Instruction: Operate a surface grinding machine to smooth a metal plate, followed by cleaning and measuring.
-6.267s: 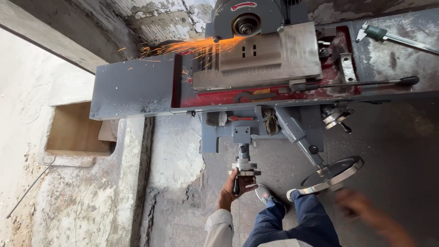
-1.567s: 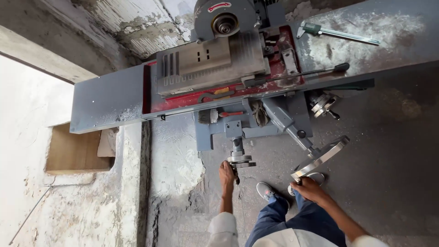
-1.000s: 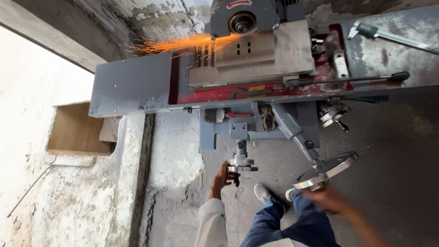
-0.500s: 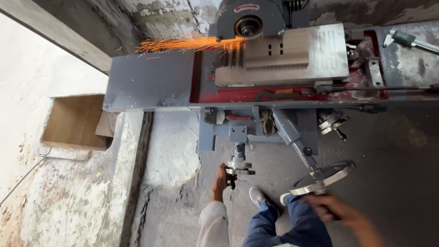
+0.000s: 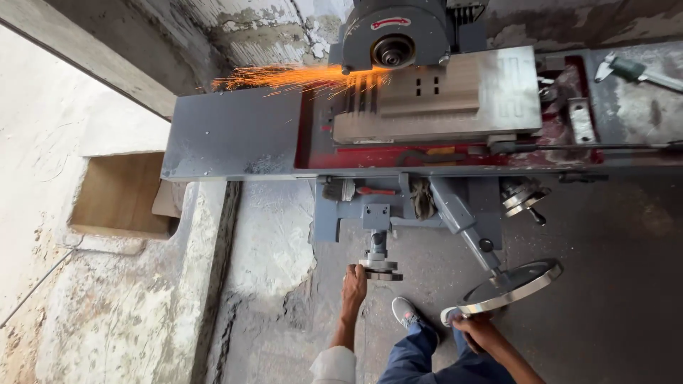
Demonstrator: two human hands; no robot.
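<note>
The left hand (image 5: 353, 279) grips the small handwheel (image 5: 379, 267) below the grinder; the right hand (image 5: 475, 328) has its fingers clamped on the rim of the large handwheel (image 5: 512, 286). Both wheels are probably rigid, smooth metal: hold at the rim.

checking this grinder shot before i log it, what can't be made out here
Head view, the only one:
- Contact between the grinding wheel and the metal block: hidden by the wheel guard and the sparks.
- Left hand grip on the small handwheel: fingers sit behind its rim.
- Right hand on the large handwheel: its palm side is hidden.
- Caliper: cut off by the right edge.
- Table's right end: out of frame.
</note>
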